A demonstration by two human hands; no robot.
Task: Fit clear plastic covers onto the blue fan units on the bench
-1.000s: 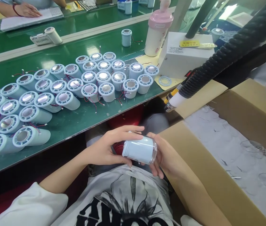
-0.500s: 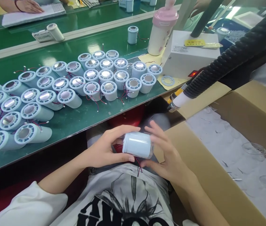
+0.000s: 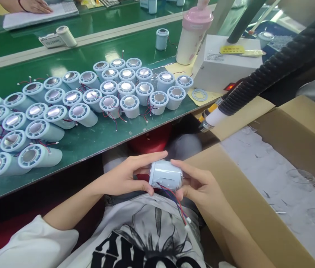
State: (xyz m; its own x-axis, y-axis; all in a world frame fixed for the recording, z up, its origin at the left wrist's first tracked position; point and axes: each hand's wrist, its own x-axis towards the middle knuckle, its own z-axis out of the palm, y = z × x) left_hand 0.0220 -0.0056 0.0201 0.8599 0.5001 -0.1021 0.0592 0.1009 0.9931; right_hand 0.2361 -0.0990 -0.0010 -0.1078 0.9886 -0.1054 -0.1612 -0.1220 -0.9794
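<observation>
On the green bench (image 3: 90, 143), a large batch of pale blue cylinders (image 3: 62, 111) stood and lay in rows at the left, none in the hands. At centre, below the bench edge and over the lap, the left hand (image 3: 124, 178) and right hand (image 3: 202, 188) were closed on opposite ends of one cylindrical unit (image 3: 165, 175), held sideways with its red and blue wire lead (image 3: 178, 204) hanging down. At the right, the cardboard box (image 3: 247, 216) showed only white lining and thin clear pieces, so most of the batch appeared still unhandled.
</observation>
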